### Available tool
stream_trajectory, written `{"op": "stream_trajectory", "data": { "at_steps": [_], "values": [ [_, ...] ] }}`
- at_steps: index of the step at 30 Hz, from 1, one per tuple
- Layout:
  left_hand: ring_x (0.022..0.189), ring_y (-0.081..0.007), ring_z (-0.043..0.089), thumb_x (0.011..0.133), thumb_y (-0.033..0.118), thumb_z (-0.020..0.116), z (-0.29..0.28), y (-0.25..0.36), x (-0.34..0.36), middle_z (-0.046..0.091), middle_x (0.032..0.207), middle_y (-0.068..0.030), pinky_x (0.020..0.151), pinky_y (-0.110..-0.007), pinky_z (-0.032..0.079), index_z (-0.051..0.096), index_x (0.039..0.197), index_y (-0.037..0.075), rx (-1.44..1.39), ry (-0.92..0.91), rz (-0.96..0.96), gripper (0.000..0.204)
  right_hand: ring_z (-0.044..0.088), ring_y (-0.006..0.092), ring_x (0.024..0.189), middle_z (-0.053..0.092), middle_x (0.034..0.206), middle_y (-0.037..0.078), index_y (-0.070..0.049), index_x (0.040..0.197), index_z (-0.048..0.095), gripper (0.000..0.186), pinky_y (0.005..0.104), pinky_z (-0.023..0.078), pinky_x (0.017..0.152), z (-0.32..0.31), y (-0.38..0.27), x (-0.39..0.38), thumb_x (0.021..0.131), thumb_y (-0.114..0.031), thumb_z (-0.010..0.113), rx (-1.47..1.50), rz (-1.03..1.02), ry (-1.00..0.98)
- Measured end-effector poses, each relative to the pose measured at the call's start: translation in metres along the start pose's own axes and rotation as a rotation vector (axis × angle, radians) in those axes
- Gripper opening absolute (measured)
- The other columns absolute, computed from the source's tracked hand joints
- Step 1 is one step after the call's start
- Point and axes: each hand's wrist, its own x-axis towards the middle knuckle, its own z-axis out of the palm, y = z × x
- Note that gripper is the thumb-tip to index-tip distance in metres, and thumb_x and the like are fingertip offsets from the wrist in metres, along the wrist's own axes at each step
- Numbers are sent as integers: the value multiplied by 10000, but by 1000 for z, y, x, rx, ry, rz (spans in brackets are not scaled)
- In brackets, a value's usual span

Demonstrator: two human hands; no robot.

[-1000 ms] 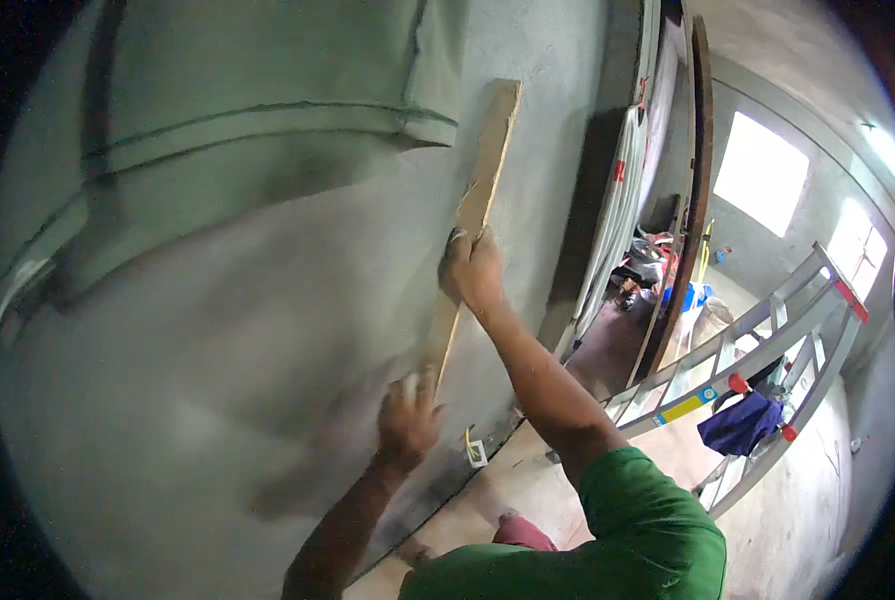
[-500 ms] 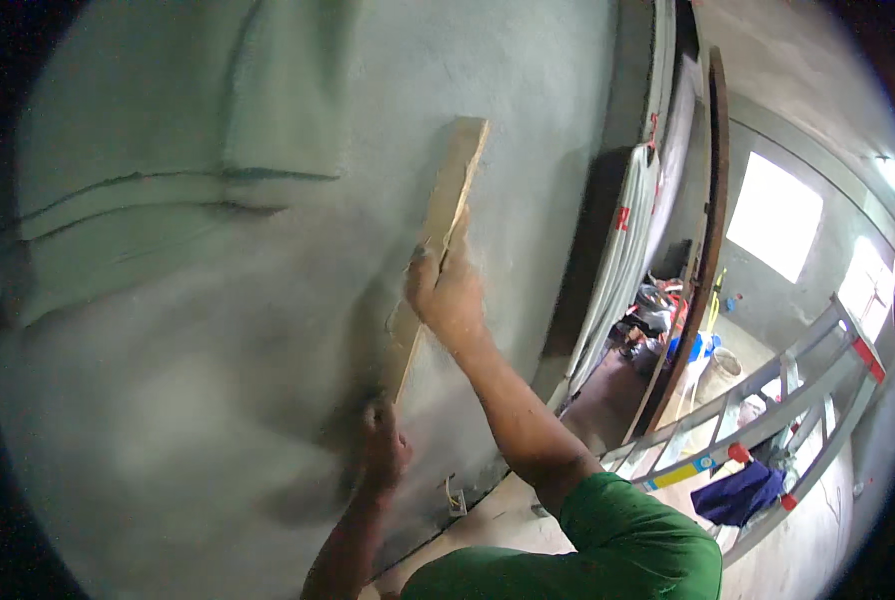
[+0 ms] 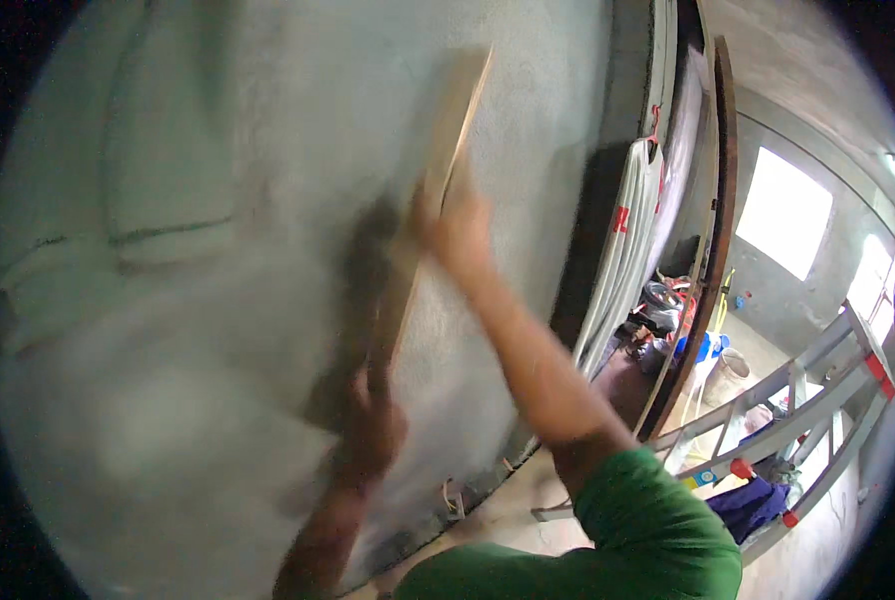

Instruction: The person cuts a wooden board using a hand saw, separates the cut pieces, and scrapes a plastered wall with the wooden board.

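A long, narrow wooden plastering float (image 3: 455, 115) stands tilted against the grey plastered wall (image 3: 298, 150), its upper end leaning right. My right hand (image 3: 458, 235) is closed around its middle; motion smears the fingers. Lower down, my left hand (image 3: 373, 425) grips the float's bottom end, also blurred. The float's shadow falls on the wall to its left. Left of it, the plaster bears raised, uneven ridges (image 3: 173, 230), with smoother, damp-looking plaster below.
Wires stick out of a small wall box (image 3: 454, 500) near the wall's foot. A white garment (image 3: 623, 240) hangs beside the doorway. To the right stand a wooden door edge (image 3: 713, 230), a bucket (image 3: 728, 375) and an aluminium ladder (image 3: 808, 405) with dark blue cloth (image 3: 753, 507) on it.
Both hands and the float have moved up along the wall, the right hand the more clearly. The view has shifted, so the plaster ridges sit farther left.
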Motion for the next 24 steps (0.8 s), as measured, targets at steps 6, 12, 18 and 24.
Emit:
{"op": "stream_trajectory", "data": {
  "at_steps": [6,12,18,24],
  "values": [
    [1067,-406,570,857,6,616,11,-39,-50,460,1295,-299,810,-522,524,221,1577,146,-501,-249,-617,833,681,483,914,657,1084,331,42,1510,264,681,495,563,787,35,5,-56,952,-191,576,203,122,4],
    [1072,-476,586,824,-80,573,-27,64,154,462,1261,-311,896,-458,535,372,1421,-59,75,153,126,630,676,454,942,683,999,287,39,1163,578,388,501,556,813,-45,23,185,918,-261,583,-332,-381,351],
    [1072,-477,591,781,-99,580,-13,67,151,464,1288,-316,852,-482,549,353,1432,-45,35,212,224,692,683,444,891,694,976,264,21,1111,605,399,503,562,765,-49,15,148,923,-331,587,-105,-152,302],
    [1086,-466,569,776,-78,591,-22,25,-14,468,1297,-304,865,-510,518,251,1562,79,22,-99,-85,871,692,425,899,668,1026,290,13,1423,435,566,482,555,774,19,27,-45,972,-312,544,219,21,115]
  ]
}}
